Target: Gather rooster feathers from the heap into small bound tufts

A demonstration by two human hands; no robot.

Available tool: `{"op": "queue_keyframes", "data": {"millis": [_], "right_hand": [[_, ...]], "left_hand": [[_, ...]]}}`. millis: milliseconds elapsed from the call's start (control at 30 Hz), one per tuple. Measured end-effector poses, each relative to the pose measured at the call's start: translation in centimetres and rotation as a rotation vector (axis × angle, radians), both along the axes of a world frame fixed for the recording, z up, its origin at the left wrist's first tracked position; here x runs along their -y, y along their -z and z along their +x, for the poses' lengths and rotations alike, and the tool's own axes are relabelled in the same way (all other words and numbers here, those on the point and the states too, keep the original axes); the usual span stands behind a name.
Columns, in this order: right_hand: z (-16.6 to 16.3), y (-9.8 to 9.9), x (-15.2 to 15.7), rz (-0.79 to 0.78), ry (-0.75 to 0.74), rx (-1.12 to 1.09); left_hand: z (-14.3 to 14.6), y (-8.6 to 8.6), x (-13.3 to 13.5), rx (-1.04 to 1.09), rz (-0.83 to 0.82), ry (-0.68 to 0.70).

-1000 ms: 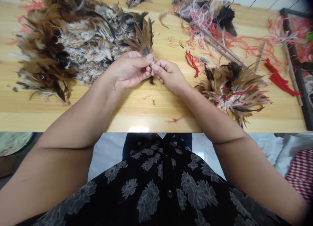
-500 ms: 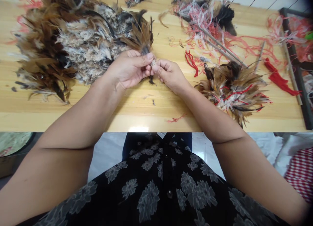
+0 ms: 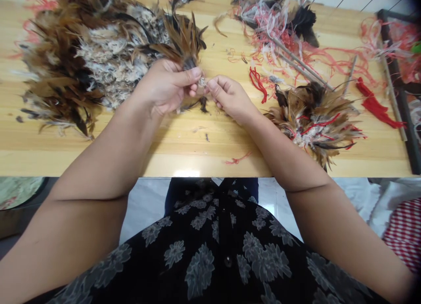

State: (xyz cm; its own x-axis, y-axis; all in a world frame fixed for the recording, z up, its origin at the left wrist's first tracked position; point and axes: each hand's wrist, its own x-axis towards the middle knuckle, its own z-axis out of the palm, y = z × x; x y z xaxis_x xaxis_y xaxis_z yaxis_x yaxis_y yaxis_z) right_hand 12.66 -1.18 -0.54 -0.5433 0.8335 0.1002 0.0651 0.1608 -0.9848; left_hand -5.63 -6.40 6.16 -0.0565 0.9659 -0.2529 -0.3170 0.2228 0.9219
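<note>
My left hand (image 3: 173, 82) pinches a small bunch of brown and black feathers (image 3: 187, 41) near its base, the tips fanning up and away from me. Pale fluffy quill ends stick out past the thumb. Just to the right, my right hand (image 3: 226, 95) is closed, thumb against forefinger, close to those ends; whatever lies in this pinch is too small to make out. Behind the left hand spreads a large pile of feathers (image 3: 112, 62), brown at the edges and whitish in the middle.
Bundles of brown feathers tied with red thread (image 3: 315, 124) lie at the right. Beyond them are tangled pink and white strips (image 3: 266, 23), thin sticks (image 3: 299, 62), red yarn (image 3: 378, 104) and a dark-framed tray (image 3: 399, 89). The wooden table's front edge (image 3: 204, 170) runs before me.
My left hand has shifted slightly left with the feather bunch, which now points more upright. The right hand has come a little apart from it, leaving a small gap.
</note>
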Motion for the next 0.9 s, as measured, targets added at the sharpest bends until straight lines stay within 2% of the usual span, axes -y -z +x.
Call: {"op": "queue_keyframes", "data": {"millis": [167, 300, 433, 667, 900], "right_hand": [[0.7, 0.0, -0.7, 0.027, 0.000, 0.014], [1.2, -0.6, -0.1, -0.031, -0.091, 0.017], [1.5, -0.6, 0.0, -0.141, -0.163, 0.019], [1.3, 0.3, -1.1, -0.261, -0.327, -0.062], [0.7, -0.2, -0.3, -0.253, -0.323, -0.063]], "left_hand": [[-1.1, 0.3, -0.1, -0.176, 0.089, 0.098], [-2.3, 2.3, -0.2, -0.253, 0.205, 0.175], [-2.9, 3.6, -0.3, -0.213, 0.303, 0.187], [-2.7, 2.6, 0.0, -0.179, 0.166, 0.212], [-2.4, 1.9, 0.1, -0.335, 0.317, 0.290]]}}
